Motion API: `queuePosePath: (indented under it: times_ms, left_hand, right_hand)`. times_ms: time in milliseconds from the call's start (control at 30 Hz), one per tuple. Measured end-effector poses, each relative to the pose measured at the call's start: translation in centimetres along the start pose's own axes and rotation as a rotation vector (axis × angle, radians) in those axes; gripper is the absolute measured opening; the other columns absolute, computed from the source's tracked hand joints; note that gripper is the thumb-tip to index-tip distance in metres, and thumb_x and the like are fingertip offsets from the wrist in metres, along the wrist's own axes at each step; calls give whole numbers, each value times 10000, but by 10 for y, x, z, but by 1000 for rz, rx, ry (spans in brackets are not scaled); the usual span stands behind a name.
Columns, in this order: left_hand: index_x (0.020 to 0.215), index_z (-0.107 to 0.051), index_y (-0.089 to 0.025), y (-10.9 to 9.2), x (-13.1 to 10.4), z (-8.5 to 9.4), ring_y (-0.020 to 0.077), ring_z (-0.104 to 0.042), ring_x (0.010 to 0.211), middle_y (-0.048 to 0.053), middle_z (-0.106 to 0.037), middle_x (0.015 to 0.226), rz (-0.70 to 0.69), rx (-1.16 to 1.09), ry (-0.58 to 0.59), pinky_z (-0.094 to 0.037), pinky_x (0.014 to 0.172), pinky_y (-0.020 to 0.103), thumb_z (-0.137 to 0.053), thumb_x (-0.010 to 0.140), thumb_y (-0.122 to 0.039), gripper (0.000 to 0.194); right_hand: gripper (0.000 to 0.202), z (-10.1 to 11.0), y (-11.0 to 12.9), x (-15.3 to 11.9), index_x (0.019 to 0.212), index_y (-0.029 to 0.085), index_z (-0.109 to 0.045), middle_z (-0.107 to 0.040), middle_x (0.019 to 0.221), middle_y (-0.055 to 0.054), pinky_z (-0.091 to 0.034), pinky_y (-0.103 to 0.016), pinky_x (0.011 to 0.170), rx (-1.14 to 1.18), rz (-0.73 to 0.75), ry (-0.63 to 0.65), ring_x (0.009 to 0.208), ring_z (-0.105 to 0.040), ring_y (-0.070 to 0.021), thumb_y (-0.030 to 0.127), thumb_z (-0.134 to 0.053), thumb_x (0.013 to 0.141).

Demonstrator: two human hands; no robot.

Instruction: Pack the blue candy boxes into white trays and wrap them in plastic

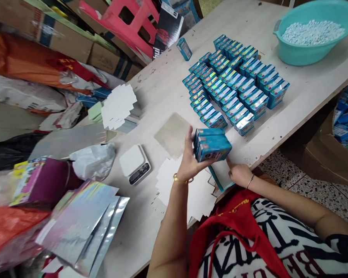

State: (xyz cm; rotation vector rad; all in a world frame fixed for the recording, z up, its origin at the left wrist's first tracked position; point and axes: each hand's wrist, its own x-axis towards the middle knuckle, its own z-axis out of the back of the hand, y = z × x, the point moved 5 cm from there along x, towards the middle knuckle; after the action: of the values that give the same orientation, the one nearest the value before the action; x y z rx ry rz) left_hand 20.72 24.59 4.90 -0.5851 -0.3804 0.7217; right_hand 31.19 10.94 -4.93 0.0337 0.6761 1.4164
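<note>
My left hand (188,162) is wrapped round a small stack of blue printed boxes (213,144), held just above the table. Below and to the right, my right hand (240,174) has its fingers bent at a flat, blue-edged carton piece (222,175) with a pale inner side, by the table's front edge. Part of that piece is hidden by the stack and the hand. White card sheets (201,193) lie fanned out under my left wrist. Beyond my hands, many blue boxes (232,87) stand in close rows.
A turquoise tub (304,54) of pale blue tablets stands at the far right. On the left are a white scale (135,164), more white cards (118,106) and silver pouches (84,227). One box (184,49) stands apart. A brown carton (316,154) is beside the table.
</note>
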Motion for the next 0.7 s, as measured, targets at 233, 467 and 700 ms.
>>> queuePosePath:
  times_ms: [233,467,700]
  left_hand:
    - [1537,-191,-218,21,-42,-11,351,-445,1291,163,-439,1390,56,167,196,-397,1078,520,-812,615,-483,1143]
    - [1510,-319,-172,12,-19,-26,399,-411,1305,209,-424,1409,177,480,165,-410,1057,524,-798,596,-430,1064]
    - [1572,-109,-241,32,43,-8,445,-58,1490,211,-71,1631,183,307,178,-244,1116,643,-690,661,-721,1182]
  right_hand:
    - [709,-3,0,1,1561,82,-50,-724,999,-161,-525,-365,755,-8,-39,51,891,-703,-282,232,-354,939]
    - [710,0,-1,5,1560,83,4,-722,1024,-158,-521,-357,783,-5,-6,51,940,-697,-273,177,-318,935]
    - [691,4,-2,10,1562,93,-51,-736,981,-145,-524,-348,758,-16,-19,47,910,-712,-273,204,-329,939]
